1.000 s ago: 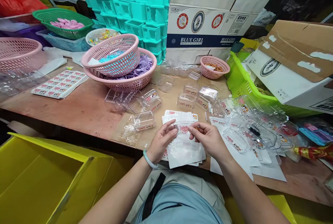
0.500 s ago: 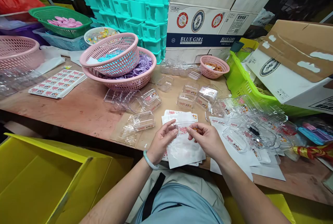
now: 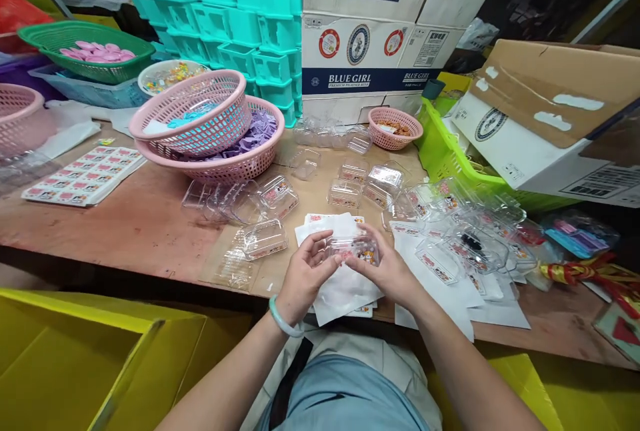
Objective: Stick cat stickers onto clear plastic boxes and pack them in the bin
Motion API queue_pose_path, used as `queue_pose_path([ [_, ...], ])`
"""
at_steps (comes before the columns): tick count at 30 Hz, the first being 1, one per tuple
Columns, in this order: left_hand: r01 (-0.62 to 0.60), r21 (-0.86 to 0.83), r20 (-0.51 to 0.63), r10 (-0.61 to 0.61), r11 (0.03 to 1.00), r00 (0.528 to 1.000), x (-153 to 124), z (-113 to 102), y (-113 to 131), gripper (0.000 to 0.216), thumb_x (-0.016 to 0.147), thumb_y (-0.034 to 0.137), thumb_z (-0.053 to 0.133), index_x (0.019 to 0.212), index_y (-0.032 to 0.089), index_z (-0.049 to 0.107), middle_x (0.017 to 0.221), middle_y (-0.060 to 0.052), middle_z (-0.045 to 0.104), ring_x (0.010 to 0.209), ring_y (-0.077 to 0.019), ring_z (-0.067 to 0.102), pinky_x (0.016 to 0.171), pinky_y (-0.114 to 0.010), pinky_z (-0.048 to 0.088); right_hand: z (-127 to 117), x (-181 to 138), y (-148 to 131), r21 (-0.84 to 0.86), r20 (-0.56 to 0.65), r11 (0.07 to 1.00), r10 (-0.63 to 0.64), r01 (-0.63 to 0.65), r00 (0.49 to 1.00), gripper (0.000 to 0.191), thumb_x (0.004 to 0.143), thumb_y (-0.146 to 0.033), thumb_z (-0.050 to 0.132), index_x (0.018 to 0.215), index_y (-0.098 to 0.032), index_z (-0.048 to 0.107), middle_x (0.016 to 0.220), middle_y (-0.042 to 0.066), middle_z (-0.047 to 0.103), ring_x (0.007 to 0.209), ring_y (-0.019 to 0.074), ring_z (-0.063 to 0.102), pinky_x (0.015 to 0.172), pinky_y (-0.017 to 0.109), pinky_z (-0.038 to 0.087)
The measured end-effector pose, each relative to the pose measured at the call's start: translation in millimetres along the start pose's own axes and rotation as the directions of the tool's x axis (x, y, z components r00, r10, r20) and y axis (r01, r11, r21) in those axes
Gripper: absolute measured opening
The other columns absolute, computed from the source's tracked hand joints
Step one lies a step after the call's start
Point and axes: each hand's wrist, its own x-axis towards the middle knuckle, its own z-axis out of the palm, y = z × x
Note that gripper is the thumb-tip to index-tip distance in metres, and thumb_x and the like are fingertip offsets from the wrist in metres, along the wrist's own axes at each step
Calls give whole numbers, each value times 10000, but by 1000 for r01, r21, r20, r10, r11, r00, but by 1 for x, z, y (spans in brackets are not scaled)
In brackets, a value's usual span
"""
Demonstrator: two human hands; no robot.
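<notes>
A small clear plastic box (image 3: 356, 245) with a printed sticker is between my hands, above white sheets (image 3: 345, 292) at the table's front edge. My left hand (image 3: 311, 267) is curled at the box's left end, thumb on its near side. My right hand (image 3: 384, 267) wraps the right end, its thumb pressing near the sticker and its fingers behind. Under the sheets lie printed sticker sheets (image 3: 316, 218). More clear boxes with stickers, such as one box (image 3: 266, 238) to the left and another box (image 3: 345, 193) behind, stand around my hands.
Pink baskets (image 3: 210, 167) with purple and blue pieces stand back left, near a sticker stack (image 3: 83, 176). A pile of clear packaging (image 3: 475, 244) and loose papers (image 3: 430, 294) lies right. Behind are turquoise crates (image 3: 240, 17), a beer carton (image 3: 365, 51) and a green crate (image 3: 445, 151).
My right fingers have gone from a pinch at the sticker to a wider grip around the box's right end. Both thumbs now rest along its near side. The view has shifted slightly right.
</notes>
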Motion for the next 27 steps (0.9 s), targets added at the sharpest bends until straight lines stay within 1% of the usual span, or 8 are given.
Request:
queue_pose_path([
  [3, 23, 10, 121, -24, 1000, 992, -3, -7, 3, 500, 734, 291, 755, 1196, 228, 574, 1236, -104, 598, 1131, -252, 579, 974, -387, 450, -16, -7, 5, 78, 245, 996, -57, 39, 968, 554, 822, -460, 638, 1305, -271, 445, 1231, 81, 594, 1125, 216, 600, 951, 369, 506],
  [8, -167, 483, -115, 251, 860, 961, 1, -30, 4, 415, 699, 319, 774, 1093, 251, 666, 1165, -76, 593, 1025, -224, 568, 869, -322, 456, -53, -8, 47, -483, -140, 851, -310, 208, 940, 600, 819, -377, 633, 1355, -280, 382, 1332, 108, 526, 1280, 285, 481, 1117, 526, 317],
  [12, -205, 718, -44, 337, 665, 940, -1, -36, 2, 213, 767, 330, 701, 958, 236, 699, 869, -48, 621, 765, -184, 555, 700, -291, 431, -50, -6, 63, -799, -228, 585, -509, 140, 830, 563, 834, -387, 617, 1336, -236, 410, 1430, 151, 450, 1419, 363, 255, 1127, 653, 133],
  [15, -185, 698, -54, 308, 691, 950, -12, -34, 0, 167, 808, 354, 651, 898, 216, 682, 854, -49, 620, 766, -183, 571, 688, -283, 444, -34, -18, 55, -816, -175, 541, -566, 203, 806, 726, 799, -453, 657, 1409, -213, 344, 1528, 176, 297, 1440, 374, 186, 1130, 646, 156],
  [17, -115, 659, -86, 226, 744, 970, -22, -33, 0, 193, 829, 386, 620, 851, 199, 661, 829, -43, 618, 741, -175, 574, 659, -275, 451, -25, -31, 49, -754, 98, 500, -555, 425, 826, 815, 777, -485, 674, 1451, -216, 304, 1523, 164, 322, 1435, 359, 217, 1144, 622, 183],
  [20, 13, 580, -106, 60, 814, 993, -35, -36, 0, 276, 841, 444, 591, 778, 176, 616, 734, -19, 583, 657, -149, 540, 602, -262, 438, -12, -45, 46, -629, 423, 452, -484, 633, 766, 683, 817, -428, 646, 1414, -211, 397, 1464, 145, 435, 1394, 357, 320, 1128, 637, 230],
  [24, 96, 454, -156, -26, 886, 987, -44, -41, 2, 303, 804, 468, 636, 832, 170, 594, 782, -16, 587, 721, -151, 557, 673, -274, 464, 3, -52, 44, -566, 424, 439, -571, 698, 703, 286, 852, -223, 588, 1134, -207, 624, 1229, 103, 655, 1214, 322, 551, 1077, 647, 323],
  [27, 98, 318, -262, -12, 943, 965, -48, -39, 2, 385, 754, 435, 709, 1017, 194, 566, 973, -43, 611, 900, -179, 589, 805, -305, 484, 13, -58, 38, -535, 278, 435, -719, 724, 638, 275, 846, -86, 551, 1093, -169, 638, 1090, 94, 717, 1105, 251, 633, 1025, 524, 459],
])
